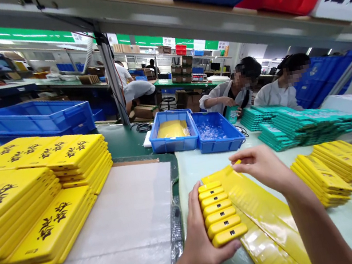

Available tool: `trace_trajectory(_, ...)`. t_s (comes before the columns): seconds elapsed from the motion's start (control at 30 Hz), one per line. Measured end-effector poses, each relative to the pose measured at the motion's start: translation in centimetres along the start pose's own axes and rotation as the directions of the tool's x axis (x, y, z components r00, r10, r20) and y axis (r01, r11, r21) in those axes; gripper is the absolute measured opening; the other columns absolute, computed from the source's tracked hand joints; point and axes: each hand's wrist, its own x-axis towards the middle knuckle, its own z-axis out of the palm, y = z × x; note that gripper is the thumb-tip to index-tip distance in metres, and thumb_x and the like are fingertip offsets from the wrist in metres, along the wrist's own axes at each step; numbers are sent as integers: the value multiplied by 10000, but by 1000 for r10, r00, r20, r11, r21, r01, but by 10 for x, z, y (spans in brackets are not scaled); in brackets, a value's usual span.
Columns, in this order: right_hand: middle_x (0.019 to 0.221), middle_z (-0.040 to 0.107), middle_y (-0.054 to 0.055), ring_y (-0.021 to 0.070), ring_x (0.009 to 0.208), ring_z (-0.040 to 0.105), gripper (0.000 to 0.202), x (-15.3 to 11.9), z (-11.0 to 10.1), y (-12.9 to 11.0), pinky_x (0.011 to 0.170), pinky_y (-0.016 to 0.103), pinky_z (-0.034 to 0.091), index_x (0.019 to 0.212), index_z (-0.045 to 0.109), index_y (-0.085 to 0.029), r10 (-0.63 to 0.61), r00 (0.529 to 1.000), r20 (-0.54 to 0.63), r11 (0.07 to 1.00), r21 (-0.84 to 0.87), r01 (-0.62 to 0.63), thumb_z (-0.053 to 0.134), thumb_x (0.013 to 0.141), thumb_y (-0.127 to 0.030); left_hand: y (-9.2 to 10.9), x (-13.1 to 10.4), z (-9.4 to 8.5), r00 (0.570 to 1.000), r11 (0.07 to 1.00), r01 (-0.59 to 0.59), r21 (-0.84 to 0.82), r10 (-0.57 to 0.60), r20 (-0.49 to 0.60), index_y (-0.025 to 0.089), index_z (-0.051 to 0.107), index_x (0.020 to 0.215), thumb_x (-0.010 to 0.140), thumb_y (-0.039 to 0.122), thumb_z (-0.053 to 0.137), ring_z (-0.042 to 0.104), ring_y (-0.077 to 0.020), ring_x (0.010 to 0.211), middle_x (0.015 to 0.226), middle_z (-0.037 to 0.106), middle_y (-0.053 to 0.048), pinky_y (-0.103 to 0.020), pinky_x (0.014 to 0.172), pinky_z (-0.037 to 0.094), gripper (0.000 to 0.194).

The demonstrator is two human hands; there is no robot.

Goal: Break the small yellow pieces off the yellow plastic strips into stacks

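My left hand [200, 246] is wrapped round a stack of several flat yellow cases [222, 212]. Their rounded ends face me, each with a small dark opening like a port. Beyond the stack, my right hand [263, 167] pinches a small yellow strip [236, 163] between thumb and fingers. Glossy yellow sheets [270, 213] lie on the table under and beside the right hand, marked with rows of strip shapes. The strip is held just over the far end of these sheets.
Stacked yellow cases with black lettering [74, 151] stand left, beside a pale mat [135, 211]. More yellow cases [322, 177] and turquoise packs [305, 121] lie right. Blue bins [174, 143] stand ahead. A shelf [211, 20] crosses overhead. Two people [245, 82] sit opposite.
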Motion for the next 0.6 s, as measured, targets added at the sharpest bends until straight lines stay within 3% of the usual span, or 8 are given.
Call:
trace_trajectory(0.1, 949, 812, 116, 293, 916, 727, 183, 0, -10, 11, 828, 393, 541, 746, 811, -193, 4, 994, -111, 986, 166, 14, 772, 700, -366, -2, -1, 0, 1000, 1000, 2, 16, -2, 9, 256, 82, 1673, 653, 537, 919, 316, -491, 1551, 1688, 256, -209, -706, 1280, 265, 1350)
trace_trajectory(0.2, 1061, 801, 124, 308, 1049, 706, 223, -8, -4, 11, 862, 397, 547, 759, 827, -198, -13, 987, -161, 973, 223, 49, 810, 677, -404, -4, -2, 0, 1000, 1000, 5, 30, -5, 9, 234, 78, 1674, 646, 546, 925, 293, -502, 1560, 1695, 237, -228, -719, 1277, 246, 1369)
trace_trajectory(0.37, 749, 751, 67, 188, 680, 648, 341, -27, 27, -5, 637, 301, 496, 891, 832, -138, 171, 984, 47, 909, 378, -176, 811, 669, -396, -5, -4, 0, 1000, 998, 11, 62, -12, 18, 325, -29, 1685, 679, 566, 904, 195, -513, 1596, 1736, 153, -191, -778, 1260, 197, 1393)
trace_trajectory(0.47, 687, 681, 2, 145, 635, 611, 334, -33, 45, -12, 617, 261, 477, 941, 775, -126, 149, 984, 97, 894, 411, -176, 781, 646, -283, -5, -4, -1, 999, 994, 15, 104, -18, 29, 335, -55, 1684, 673, 568, 909, 155, -541, 1597, 1743, 115, -199, -814, 1237, 187, 1416)
trace_trajectory(0.6, 652, 615, -39, 122, 595, 566, 260, -33, 56, -15, 570, 234, 437, 872, 675, -159, 150, 983, 108, 912, 368, -180, 730, 627, -228, -6, -3, -1, 999, 994, 11, 107, -17, 52, 303, -53, 1685, 664, 572, 920, 175, -543, 1589, 1733, 113, -219, -796, 1238, 224, 1436)
